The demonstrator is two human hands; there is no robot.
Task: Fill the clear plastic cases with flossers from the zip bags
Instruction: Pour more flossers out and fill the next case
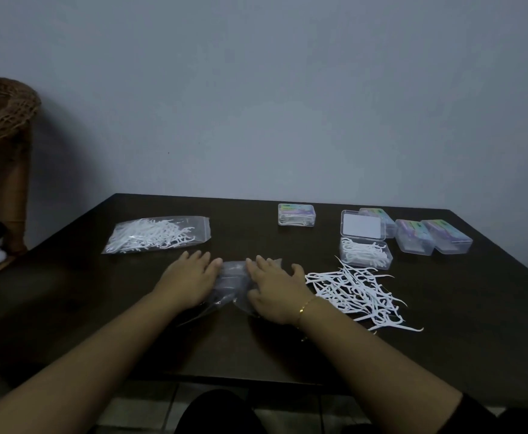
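- My left hand and right hand lie flat, fingers straight, pressing the emptied zip bag on the counter, I judge to flatten it out of the way.
- Loose flossers lie heaped right of it, just near the open case, handy for loading.
- The full zip bag waits far left; one closed case sits far centre, three more cases far right.
- Their contents are too dim to judge.

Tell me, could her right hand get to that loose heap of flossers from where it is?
Probably yes. The right hand lies flat on the empty bag, and the loose flossers lie just beside it with nothing between.
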